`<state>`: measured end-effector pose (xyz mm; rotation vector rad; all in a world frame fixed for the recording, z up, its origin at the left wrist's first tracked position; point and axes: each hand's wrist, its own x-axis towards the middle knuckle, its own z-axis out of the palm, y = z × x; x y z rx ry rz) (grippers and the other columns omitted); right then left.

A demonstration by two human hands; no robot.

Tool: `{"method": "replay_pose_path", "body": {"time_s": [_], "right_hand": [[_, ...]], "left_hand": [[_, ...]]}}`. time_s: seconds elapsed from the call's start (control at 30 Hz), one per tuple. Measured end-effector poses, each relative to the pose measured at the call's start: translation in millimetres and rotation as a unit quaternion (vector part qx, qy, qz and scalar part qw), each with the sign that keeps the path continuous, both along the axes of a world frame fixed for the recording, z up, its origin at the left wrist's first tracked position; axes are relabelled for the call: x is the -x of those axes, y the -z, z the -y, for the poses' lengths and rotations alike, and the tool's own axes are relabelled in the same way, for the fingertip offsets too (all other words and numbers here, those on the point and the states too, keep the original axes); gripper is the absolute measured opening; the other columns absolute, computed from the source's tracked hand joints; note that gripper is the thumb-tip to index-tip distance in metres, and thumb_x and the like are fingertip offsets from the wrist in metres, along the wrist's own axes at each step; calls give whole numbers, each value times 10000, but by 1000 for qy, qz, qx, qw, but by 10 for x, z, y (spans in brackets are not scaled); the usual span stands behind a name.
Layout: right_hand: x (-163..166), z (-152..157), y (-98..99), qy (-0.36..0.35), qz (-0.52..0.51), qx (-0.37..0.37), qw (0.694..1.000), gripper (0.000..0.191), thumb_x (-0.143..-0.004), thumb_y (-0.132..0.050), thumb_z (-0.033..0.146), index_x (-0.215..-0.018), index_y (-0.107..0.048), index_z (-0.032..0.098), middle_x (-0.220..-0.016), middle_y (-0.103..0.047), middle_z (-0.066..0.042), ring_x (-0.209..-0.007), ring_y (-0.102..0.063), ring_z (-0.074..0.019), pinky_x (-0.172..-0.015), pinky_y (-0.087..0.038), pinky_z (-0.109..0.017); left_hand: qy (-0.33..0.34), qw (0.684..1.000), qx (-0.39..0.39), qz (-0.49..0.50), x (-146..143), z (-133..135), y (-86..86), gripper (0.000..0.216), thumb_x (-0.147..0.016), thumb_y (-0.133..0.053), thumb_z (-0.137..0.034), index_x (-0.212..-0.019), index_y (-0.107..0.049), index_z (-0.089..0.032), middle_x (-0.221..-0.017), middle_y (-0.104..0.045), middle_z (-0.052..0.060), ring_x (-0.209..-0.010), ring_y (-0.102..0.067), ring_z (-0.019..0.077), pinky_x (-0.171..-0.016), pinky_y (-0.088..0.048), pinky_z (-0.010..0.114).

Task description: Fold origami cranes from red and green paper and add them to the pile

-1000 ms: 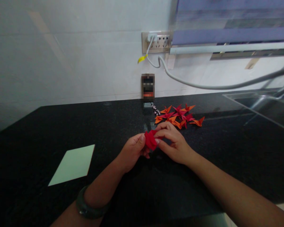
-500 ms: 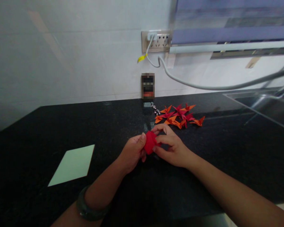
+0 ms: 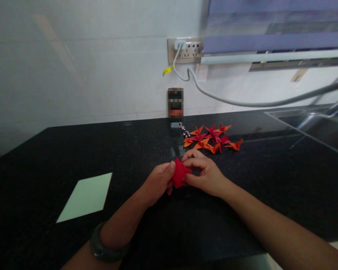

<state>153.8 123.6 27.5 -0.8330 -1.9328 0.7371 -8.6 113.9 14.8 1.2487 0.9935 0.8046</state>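
A small piece of folded red paper (image 3: 179,174) is held between my two hands, just above the dark countertop (image 3: 140,150). My left hand (image 3: 159,183) pinches its left side, thumb on top and fingers underneath. At the paper's right edge, my right hand (image 3: 204,173) grips a fold between thumb and fingertips. Beyond my right hand lies a cluster of several orange and red origami cranes (image 3: 211,138). To the left of my left arm, a pale green sheet of paper (image 3: 87,197) rests flat.
A small box with a blurred front (image 3: 175,103) stands against the wall, a beaded strand (image 3: 184,129) near its base. A grey cable (image 3: 227,100) runs from the wall socket (image 3: 185,50) to the right. At the far right is a sink edge (image 3: 304,131).
The fingers of my right hand have closed in on the red paper's right edge, and the paper has turned slightly, showing a pointed outline. My left hand keeps its pinch.
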Motion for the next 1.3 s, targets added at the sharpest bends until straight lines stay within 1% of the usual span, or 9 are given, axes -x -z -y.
{"method": "replay_pose_path", "body": {"time_s": [0.23, 0.43, 0.5, 0.57, 0.67, 0.73, 0.93, 1.13, 1.3], "right_hand": [[14, 18, 4, 5, -24, 45, 999, 83, -681, -591, 176, -598, -588, 165, -642, -522, -9, -588, -487, -103, -527, -401, -231], [12, 23, 18, 2, -59, 237, 970, 246, -680, -615, 332, -539, -548, 142, -518, -512, 18, -465, -429, -72, -434, -346, -202], [9, 15, 23, -10, -60, 261, 963, 286, -711, -584, 357, -532, -558, 136, -499, -501, 21, -455, -420, -68, -433, -337, -201], [8, 11, 25, -16, -53, 238, 970, 258, -724, -579, 340, -569, -594, 135, -537, -516, 14, -487, -440, -77, -455, -350, -206], [12, 18, 20, -20, -25, 162, 986, 121, -705, -618, 267, -712, -645, 149, -652, -548, -1, -572, -481, -95, -514, -384, -217], [13, 26, 14, -16, 5, 118, 993, 107, -689, -638, 222, -777, -641, 160, -694, -542, -1, -597, -484, -97, -541, -396, -223], [12, 42, -4, -49, 61, 12, 997, 75, -757, -588, 196, -795, -652, 193, -751, -509, -18, -739, -495, -130, -678, -433, -270], [20, 55, 2, -72, 92, -21, 993, 150, -790, -503, 134, -841, -636, 183, -874, -476, -49, -857, -471, -150, -762, -434, -296], [13, 26, 37, -55, 72, -42, 995, 149, -733, -497, 46, -728, -592, 161, -876, -458, -46, -847, -470, -141, -737, -433, -273]], "left_hand": [[17, 999, 26, 11, 9, 3, 5, 456, -778, -382, -575, -644, -490, -153, -449, -375, -61, -372, -334, 59, -365, -334, 188], [9, 993, 97, 69, -10, 13, -15, 413, -753, -452, -550, -659, -505, -152, -433, -400, -60, -344, -337, 57, -339, -333, 188], [2, 989, 120, 85, -15, 18, -27, 396, -743, -480, -534, -647, -504, -150, -419, -398, -61, -326, -333, 55, -327, -324, 187], [1, 987, 129, 99, -15, 18, -30, 384, -742, -494, -518, -645, -513, -146, -407, -388, -65, -315, -322, 51, -322, -319, 185], [6, 985, 126, 119, -10, 11, -14, 373, -760, -485, -496, -699, -551, -135, -424, -389, -63, -331, -330, 49, -332, -327, 177], [5, 985, 120, 127, -9, 6, -1, 382, -776, -465, -493, -723, -565, -128, -441, -401, -56, -348, -339, 48, -343, -336, 173], [-13, 983, 119, 142, -27, 5, 4, 382, -778, -474, -492, -726, -554, -122, -486, -474, -31, -383, -411, 56, -374, -367, 175], [-13, 979, 116, 167, -27, -5, 8, 369, -781, -495, -461, -837, -574, -106, -608, -559, 7, -466, -499, 73, -415, -415, 182], [-15, 978, 164, 132, -20, -11, -9, 388, -760, -510, -481, -717, -564, -99, -545, -538, 1, -431, -495, 74, -443, -474, 227]]}}
